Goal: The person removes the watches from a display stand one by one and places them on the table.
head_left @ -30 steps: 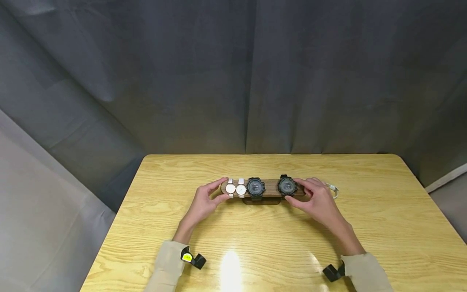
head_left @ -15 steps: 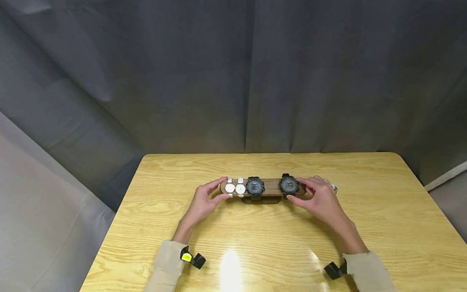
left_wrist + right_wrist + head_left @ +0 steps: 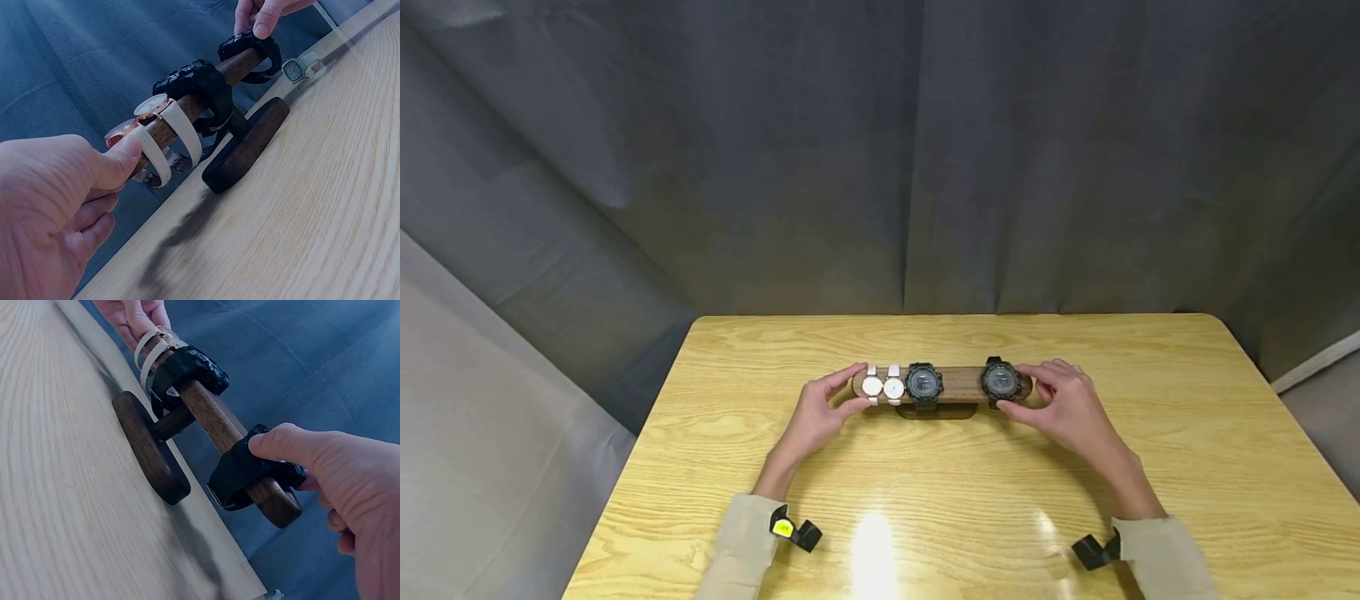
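Looking down from the head view, we see a wooden watch stand [image 3: 962, 385] on a wooden table [image 3: 1187, 417], its bar running left to right and carrying 4 watches. At the left end we find 2 watches with white straps side by side, an outer white watch [image 3: 872, 386] and an inner white watch [image 3: 893, 388]. Right beside them sits 1 black watch [image 3: 924, 383], and past a bare stretch of bar sits a 2nd black watch [image 3: 1001, 381], near the right end.

Our left hand [image 3: 816, 412] has its thumb and forefinger clamped on the outer white watch at the bar's end. Our right hand [image 3: 1070, 408] pinches the 2nd black watch between thumb and forefinger, with its strap looped around the bar.

From the left wrist we make out the base [image 3: 247, 147] resting on the table and, beyond the stand, a pale green watch [image 3: 292, 70]. Behind the table we see a dark curtain [image 3: 850, 167]; around us show 2 beige sleeves [image 3: 745, 533], each with a small black camera [image 3: 808, 536] at the wrist.
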Motion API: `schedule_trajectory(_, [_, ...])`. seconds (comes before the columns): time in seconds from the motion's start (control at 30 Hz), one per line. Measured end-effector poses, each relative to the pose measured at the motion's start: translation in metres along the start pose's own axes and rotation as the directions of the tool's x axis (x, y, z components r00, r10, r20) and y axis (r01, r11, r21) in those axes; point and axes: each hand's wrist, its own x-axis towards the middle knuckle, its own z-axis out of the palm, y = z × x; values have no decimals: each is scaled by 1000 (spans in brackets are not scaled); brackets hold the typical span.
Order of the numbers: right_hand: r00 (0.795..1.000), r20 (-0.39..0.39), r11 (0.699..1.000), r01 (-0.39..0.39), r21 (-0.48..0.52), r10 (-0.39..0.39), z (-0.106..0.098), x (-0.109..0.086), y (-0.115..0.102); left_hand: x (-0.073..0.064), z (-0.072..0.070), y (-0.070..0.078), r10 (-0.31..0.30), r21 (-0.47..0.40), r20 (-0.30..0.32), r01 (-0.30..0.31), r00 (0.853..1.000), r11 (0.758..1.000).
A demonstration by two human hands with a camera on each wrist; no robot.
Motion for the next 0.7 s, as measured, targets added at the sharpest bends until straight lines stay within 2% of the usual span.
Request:
schedule_trajectory(0.33, [1000,11,1000,5,-8,-5,-9,0,3,0,1,-2,21,-30,4,-21,1000,999])
schedule_trajectory(0.7, [999,33,1000,-30,9,29,-14,1,4,0,-1,-1,-13,-39,2,13,1000,999])
